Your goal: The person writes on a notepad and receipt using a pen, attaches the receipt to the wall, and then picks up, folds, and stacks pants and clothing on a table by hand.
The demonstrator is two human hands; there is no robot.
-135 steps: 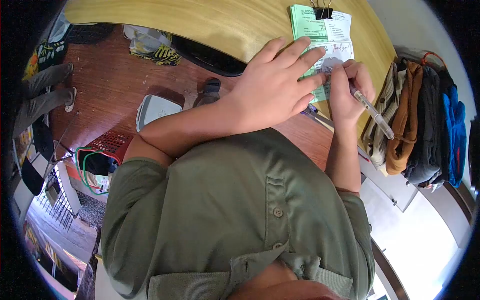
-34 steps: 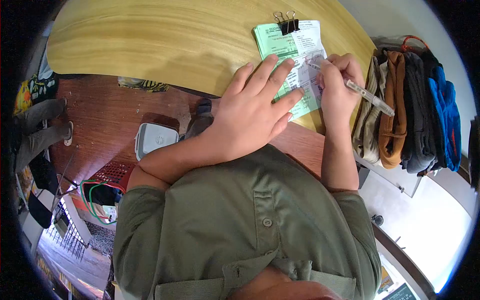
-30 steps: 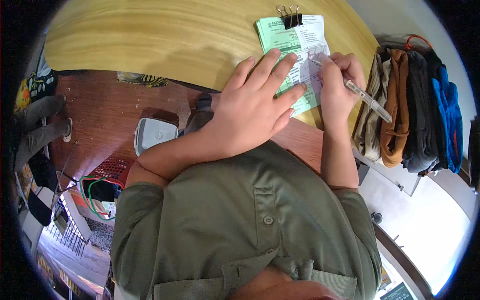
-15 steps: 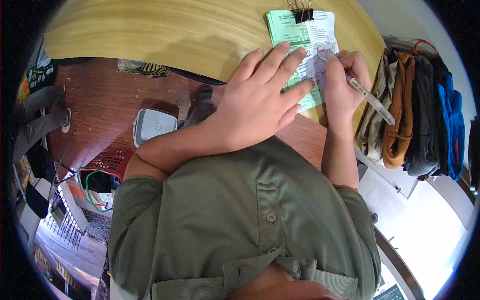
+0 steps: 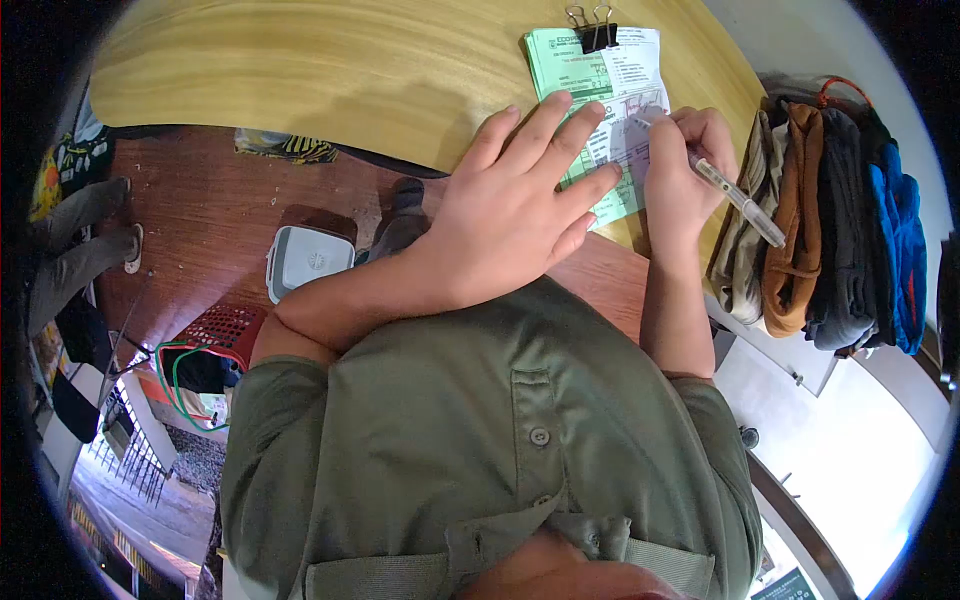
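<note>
The counter [image 5: 300, 70] ran broad and pale across the top of the view, with a row of garments [image 5: 840, 210] beside its right end. Below it, on the floor side, stood a red basket [image 5: 215, 335] and a lidded container [image 5: 312, 265].

The bundle of green slips [image 5: 560, 65] lay on the counter, its lower end near the edge facing the person, a white slip [image 5: 635, 65] on top along the right.

The hands were apart, one to each side of the papers. The left hand [image 5: 520, 205] was spread flat, its fingertips over the bundle's left part; the right hand [image 5: 690, 180] was closed around a clear-barrelled pen [image 5: 740, 200], the tip at the white slip, though whether it touched was too fine to tell.

The step looked like writing. Doing it well called for steady, light pressure from the left fingers, clear of fresh ink, and a loose pen grip with small strokes. The black binder clip [image 5: 600, 38] pinned only the far end, so the near end could probably shift if unsupported.
</note>
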